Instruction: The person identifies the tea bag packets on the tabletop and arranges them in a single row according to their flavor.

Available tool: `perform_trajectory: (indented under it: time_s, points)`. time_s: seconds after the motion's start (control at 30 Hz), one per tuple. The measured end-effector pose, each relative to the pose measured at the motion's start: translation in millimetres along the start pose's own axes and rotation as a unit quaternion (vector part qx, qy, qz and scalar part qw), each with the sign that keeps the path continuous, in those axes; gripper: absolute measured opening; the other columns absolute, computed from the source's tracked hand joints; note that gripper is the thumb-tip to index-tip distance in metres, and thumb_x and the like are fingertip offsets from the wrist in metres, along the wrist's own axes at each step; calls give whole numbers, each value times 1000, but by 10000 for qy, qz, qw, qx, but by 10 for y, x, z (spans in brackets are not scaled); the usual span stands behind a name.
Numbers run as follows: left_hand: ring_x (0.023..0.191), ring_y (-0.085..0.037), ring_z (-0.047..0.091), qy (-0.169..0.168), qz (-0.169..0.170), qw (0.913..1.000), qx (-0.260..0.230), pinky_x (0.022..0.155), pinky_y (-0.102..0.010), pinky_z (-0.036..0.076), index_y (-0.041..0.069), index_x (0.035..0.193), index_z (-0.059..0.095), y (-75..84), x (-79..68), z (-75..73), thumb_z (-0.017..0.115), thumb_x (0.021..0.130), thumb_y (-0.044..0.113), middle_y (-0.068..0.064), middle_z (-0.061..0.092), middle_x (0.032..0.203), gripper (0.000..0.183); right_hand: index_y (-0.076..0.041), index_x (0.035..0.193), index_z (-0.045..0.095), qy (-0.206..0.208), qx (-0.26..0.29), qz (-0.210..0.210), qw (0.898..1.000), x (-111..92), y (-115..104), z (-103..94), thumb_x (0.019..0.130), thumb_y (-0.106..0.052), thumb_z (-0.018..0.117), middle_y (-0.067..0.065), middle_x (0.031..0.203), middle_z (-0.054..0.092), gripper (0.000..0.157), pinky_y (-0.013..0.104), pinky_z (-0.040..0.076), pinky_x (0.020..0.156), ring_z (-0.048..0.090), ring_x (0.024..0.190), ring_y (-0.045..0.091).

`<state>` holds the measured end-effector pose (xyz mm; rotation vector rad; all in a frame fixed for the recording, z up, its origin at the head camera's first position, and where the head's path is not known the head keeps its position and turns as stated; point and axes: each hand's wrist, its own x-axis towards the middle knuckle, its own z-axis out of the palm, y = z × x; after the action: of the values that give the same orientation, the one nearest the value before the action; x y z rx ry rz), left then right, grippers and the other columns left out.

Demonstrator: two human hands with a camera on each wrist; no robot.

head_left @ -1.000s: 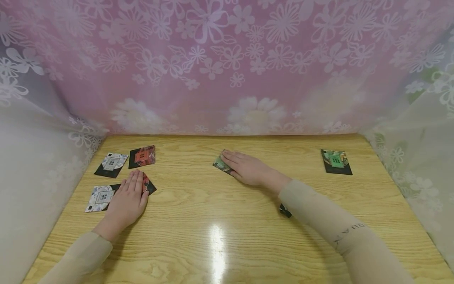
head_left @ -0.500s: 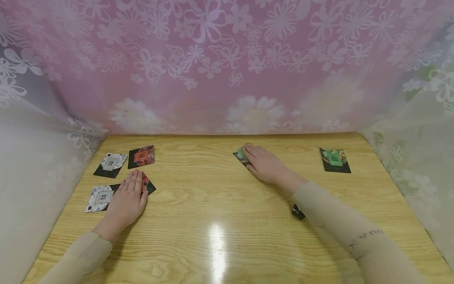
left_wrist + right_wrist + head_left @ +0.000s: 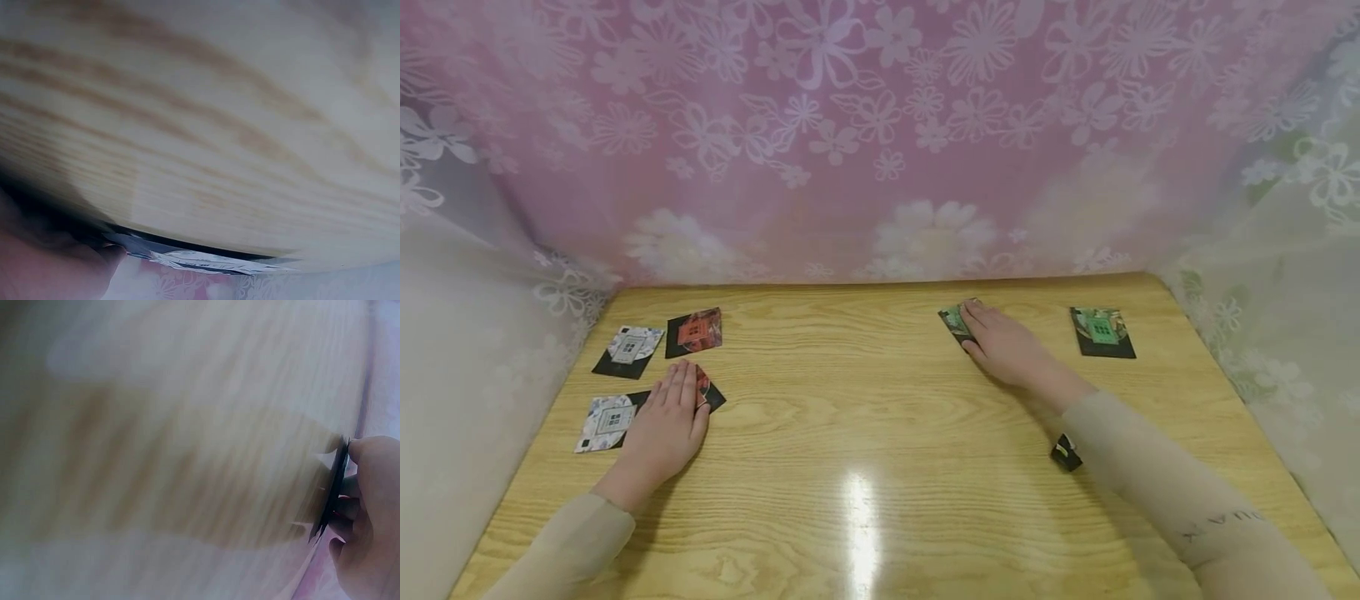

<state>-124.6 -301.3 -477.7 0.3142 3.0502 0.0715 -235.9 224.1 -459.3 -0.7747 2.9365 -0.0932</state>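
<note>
- Watching the bench (image 3: 820, 433), we have two hands down on two packets, well apart from each other.
- The right hand (image 3: 1011, 346) lies over a green packet (image 3: 954, 321) near the back edge; its fingers (image 3: 982, 316) are straight, laid across the top, clenched on nothing.
- We see that packet's left part poking out from beneath.
- Over to the left hand (image 3: 661, 427): palm down on a red packet (image 3: 707, 392), fingers straight and close together, released and simply resting.
- We spot the lower white packet (image 3: 608, 421) just beside that hand; its dark end runs up to it, and we cannot tell whether they touch.
- Behind them, the upper white packet (image 3: 628, 351) and the upper red packet (image 3: 695, 332) lie near each other.
- Out right, we get the far green packet (image 3: 1102, 331), apart from the right hand.
- A black packet (image 3: 1064, 454) peeks out by the right sleeve (image 3: 1172, 475), mostly hidden.
- Behind it all, we have a pink flowered curtain (image 3: 850, 167).
</note>
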Motion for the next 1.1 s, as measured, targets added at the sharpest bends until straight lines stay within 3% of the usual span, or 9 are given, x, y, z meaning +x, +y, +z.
perform_trajectory:
  time_s: [0.33,0.57,1.1]
  points:
    - [158,-55,23,12,-26,10000,-17,129,-68,25,-17,163,17,6,-5,5,44,114,27,-38,18,170,71,12,163,26,-120,97,693,9975,-232,124,-36,115,-30,46,33,171,24,67,60,24,133,25,160,48]
    - [157,-55,25,35,-29,10000,14,129,-67,26,-17,162,18,8,-2,8,45,113,28,-39,20,169,72,12,163,26,-62,177,934,9954,-369,219,-22,114,-31,46,34,171,22,68,62,24,132,24,160,49]
    - [157,-55,27,43,14,10000,48,129,-67,27,-18,161,20,29,-20,-16,45,113,26,-40,22,168,70,13,163,24,-125,268,1326,9907,-464,339,-16,115,-33,45,36,170,21,70,63,21,132,21,160,51]
